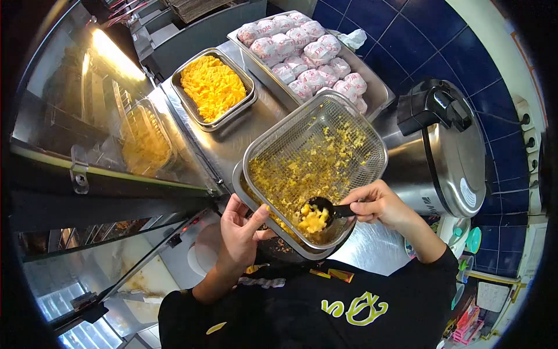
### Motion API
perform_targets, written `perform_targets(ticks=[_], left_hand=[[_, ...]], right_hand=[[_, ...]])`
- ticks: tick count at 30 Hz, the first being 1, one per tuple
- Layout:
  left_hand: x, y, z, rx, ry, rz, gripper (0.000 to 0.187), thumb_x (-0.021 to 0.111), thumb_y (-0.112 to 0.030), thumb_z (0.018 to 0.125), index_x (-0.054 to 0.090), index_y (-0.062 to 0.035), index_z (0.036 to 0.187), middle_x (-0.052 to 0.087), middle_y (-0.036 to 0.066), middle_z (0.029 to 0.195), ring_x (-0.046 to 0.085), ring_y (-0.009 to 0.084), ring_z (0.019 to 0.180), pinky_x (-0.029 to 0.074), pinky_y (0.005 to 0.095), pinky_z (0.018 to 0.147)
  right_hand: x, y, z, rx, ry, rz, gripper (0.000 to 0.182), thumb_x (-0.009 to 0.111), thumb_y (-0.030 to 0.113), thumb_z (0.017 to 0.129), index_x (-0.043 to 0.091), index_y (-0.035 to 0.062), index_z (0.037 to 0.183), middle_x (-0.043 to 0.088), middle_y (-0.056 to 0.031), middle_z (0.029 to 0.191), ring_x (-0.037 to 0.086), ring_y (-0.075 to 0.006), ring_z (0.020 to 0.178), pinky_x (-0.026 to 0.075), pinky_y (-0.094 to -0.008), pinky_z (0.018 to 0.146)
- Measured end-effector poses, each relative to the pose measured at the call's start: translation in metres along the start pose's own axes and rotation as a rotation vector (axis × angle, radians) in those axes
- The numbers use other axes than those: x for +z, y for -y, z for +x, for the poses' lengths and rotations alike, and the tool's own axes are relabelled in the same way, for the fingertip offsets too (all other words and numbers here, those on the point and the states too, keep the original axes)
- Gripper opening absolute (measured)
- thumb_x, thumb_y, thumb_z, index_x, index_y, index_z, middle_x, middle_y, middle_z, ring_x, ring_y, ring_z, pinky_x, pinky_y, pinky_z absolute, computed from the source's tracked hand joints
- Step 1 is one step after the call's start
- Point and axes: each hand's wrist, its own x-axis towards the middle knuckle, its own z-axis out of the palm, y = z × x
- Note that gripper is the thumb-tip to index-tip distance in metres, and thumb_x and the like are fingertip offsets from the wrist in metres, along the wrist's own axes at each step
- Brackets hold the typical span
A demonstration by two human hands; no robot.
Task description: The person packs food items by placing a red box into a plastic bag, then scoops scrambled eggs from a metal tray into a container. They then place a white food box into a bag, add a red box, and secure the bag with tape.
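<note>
Near the centre, a wire mesh basket with scattered yellow crumbs sits tilted in a metal pan. My left hand grips the pan's near left edge, thumb on the rim. In my right hand is the handle of a black spoon, which points left into the basket's near corner. Yellow pieces lie at the spoon's bowl. The part of the pan beneath the basket is mostly hidden.
Behind on the left is a tray of yellow food. A large metal tray holds several wrapped items. A steel cooker stands right, beside the blue tiled wall. Glass panels rise on the left.
</note>
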Motion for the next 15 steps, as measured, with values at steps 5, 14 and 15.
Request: perform_targets(ticks=[5,14,15], left_hand=[[-0.001,0.002,-0.001,-0.006,0.004,-0.001,0.029,0.059,-0.002,0.081,0.044,-0.0017,0.106,0.053,0.009,0.103,0.059,0.0137,0.086,0.058,0.0251,0.057],[-0.032,0.032,-0.005,-0.009,0.020,-0.006,0.034,0.058,-0.004,0.083,0.041,-0.0052,0.112,0.051,0.006,0.107,0.056,0.0109,0.086,0.053,0.0194,0.054],[-0.036,0.037,-0.004,-0.018,0.012,0.018,0.036,0.059,-0.005,0.082,0.041,-0.0057,0.113,0.050,0.005,0.107,0.056,0.0099,0.085,0.052,0.0187,0.054]], right_hand=[[-0.008,0.021,0.013,-0.118,-0.010,0.009,0.020,0.059,0.008,0.082,0.062,-0.0034,0.098,0.060,-0.0067,0.068,0.039,-0.0029,0.046,0.024,-0.0164,0.039],[0.005,0.107,0.159,-0.490,-0.111,-0.232,0.021,0.053,0.006,0.081,0.061,-0.0049,0.098,0.058,-0.0044,0.065,0.042,-0.0061,0.047,0.041,-0.0216,0.051],[0.006,0.110,0.197,-0.611,-0.176,-0.399,0.022,0.053,0.007,0.080,0.060,-0.0040,0.098,0.058,-0.0056,0.065,0.047,-0.0098,0.050,0.044,-0.0238,0.056]])
